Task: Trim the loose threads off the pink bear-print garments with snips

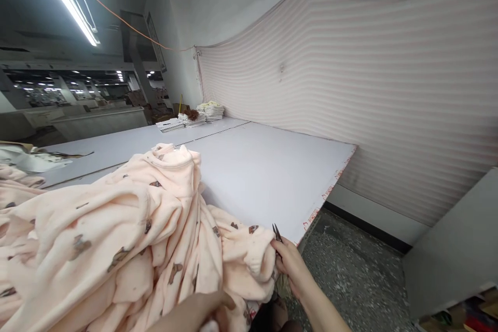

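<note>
A pale pink fleece garment (pixel 171 202) with a small brown print lies heaped over the near left of the table. My right hand (pixel 290 264) is closed around dark, pointed thread snips (pixel 277 233), their blades sticking up past the fingers. It is beside the garment's cuff (pixel 264 254), and its fingertips seem to touch the cloth. Low in the frame, my left hand (pixel 213 306) curls over the lower part of the garment, its fingers bent into the fabric and partly hidden.
The pale table (pixel 264 166) has a red-printed right edge. Stacks of folded cloth (pixel 210 111) stand at its far end. A striped pink-and-white curtain (pixel 350 72) hangs behind. Speckled floor (pixel 350 264) and a grey panel (pixel 455 249) are on the right. More pink cloth (pixel 15 187) lies left.
</note>
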The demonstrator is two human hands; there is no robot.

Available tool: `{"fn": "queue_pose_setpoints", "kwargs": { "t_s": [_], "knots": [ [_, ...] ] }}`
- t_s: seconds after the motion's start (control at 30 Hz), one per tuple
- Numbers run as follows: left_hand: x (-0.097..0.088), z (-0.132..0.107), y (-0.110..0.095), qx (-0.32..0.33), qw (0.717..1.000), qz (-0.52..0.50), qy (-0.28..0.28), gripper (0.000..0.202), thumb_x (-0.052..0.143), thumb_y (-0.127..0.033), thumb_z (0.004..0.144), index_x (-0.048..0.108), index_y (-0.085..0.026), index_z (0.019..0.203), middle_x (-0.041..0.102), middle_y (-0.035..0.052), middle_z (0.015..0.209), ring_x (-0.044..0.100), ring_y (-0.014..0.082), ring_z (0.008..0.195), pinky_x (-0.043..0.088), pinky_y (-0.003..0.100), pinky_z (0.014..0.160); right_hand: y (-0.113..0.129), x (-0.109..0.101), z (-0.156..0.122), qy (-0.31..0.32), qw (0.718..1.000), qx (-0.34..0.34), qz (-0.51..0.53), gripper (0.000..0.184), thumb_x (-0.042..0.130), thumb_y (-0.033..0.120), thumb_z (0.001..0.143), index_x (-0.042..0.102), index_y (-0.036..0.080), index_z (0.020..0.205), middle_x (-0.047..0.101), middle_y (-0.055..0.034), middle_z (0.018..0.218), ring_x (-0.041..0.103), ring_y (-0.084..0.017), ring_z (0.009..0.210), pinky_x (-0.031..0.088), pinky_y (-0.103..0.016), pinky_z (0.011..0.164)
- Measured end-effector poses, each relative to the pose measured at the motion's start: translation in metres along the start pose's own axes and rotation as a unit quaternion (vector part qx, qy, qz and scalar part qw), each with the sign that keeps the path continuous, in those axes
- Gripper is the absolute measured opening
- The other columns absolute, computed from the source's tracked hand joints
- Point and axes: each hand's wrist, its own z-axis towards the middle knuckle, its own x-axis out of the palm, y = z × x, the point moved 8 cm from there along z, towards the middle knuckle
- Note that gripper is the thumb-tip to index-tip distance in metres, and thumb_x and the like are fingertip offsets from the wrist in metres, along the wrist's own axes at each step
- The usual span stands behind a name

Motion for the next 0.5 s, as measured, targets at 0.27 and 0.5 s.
{"fn": "queue_pose_setpoints", "kwargs": {
  "t_s": [0.27, 0.5],
  "knots": [
    [0.01, 0.036, 0.006, 0.064, 0.95, 0.109, -0.285, 0.008, 0.052, -0.029, 0.079, 0.054, -0.022, 0.077, 0.061, 0.0036, 0.075, 0.056, 0.0239, 0.074, 0.037, 0.03, 0.068, 0.018, 0.018, -0.039, 0.024, 0.993, -0.068, -0.092, 0.025, 0.053, 0.044, 0.084, 0.057, 0.019, 0.081, 0.057, 0.0012, 0.066, 0.056, -0.014, 0.059, 0.045, -0.023, 0.057],
    [0.001, 0.015, 0.009, 0.128, 0.924, 0.056, -0.357, 0.017, 0.055, -0.02, 0.074, 0.059, -0.023, 0.091, 0.063, 0.0044, 0.084, 0.057, 0.025, 0.082, 0.04, 0.032, 0.075, 0.082, 0.022, -0.07, 0.027, 0.866, -0.266, -0.422, 0.029, 0.048, 0.032, 0.089, 0.055, 0.027, 0.116, 0.062, -0.0037, 0.097, 0.065, -0.02, 0.08, 0.051, -0.028, 0.065]
  ]
}}
